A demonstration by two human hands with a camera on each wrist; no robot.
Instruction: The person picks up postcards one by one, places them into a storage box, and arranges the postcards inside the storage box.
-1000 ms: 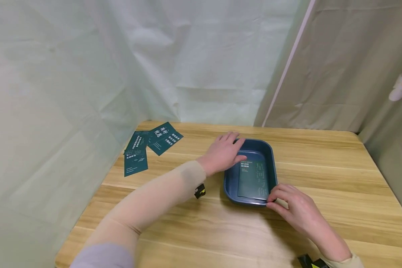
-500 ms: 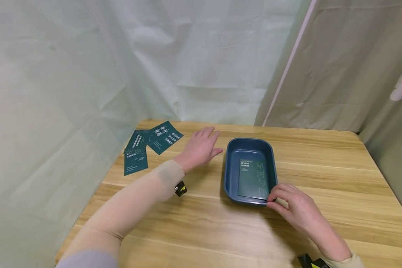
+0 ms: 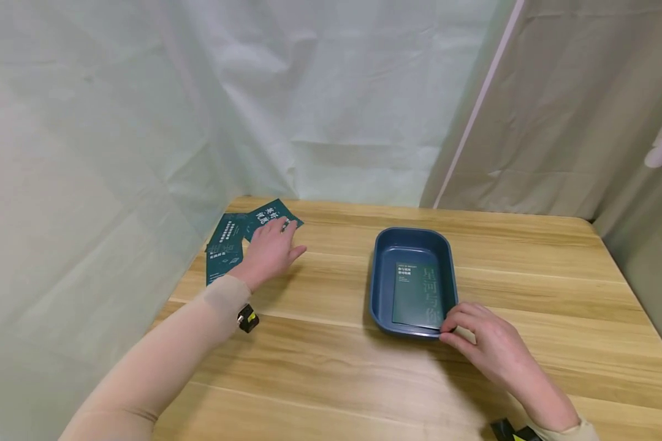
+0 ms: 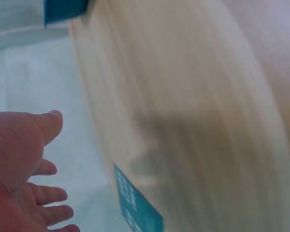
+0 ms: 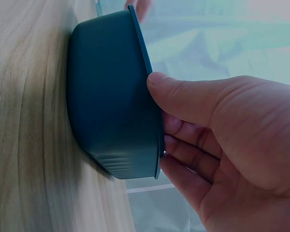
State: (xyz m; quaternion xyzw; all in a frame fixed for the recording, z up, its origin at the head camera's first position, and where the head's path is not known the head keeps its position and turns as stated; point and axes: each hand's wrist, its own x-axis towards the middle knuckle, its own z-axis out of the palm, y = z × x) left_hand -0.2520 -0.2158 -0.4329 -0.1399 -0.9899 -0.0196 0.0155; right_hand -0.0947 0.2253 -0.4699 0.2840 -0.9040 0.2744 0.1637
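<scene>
In the head view, a blue rectangular tray (image 3: 383, 288) stands on the table with a dark green printed card (image 3: 415, 300) lying flat in it. At the tray's near right corner, my right hand (image 3: 488, 340) pinches the rim, thumb outside and fingers curled over the edge; the right wrist view confirms this grip. My left hand (image 3: 270, 252) hovers with fingers extended over the far-left cards, holding nothing. Part of one green card (image 3: 266, 212) is hidden under its fingers. Two more overlapping green cards (image 3: 227, 229) lie to its left, partly covered by the hand and wrist.
Pale curtains (image 3: 331, 104) rise behind the wooden table (image 3: 320, 343) and along its left side. A darker curtain (image 3: 563, 122) hangs at the right. Bare wood lies between the cards and the tray.
My left hand has moved left from the tray's far left rim to above the loose cards. The right hand stays at the tray's corner, and the tray has hardly shifted.
</scene>
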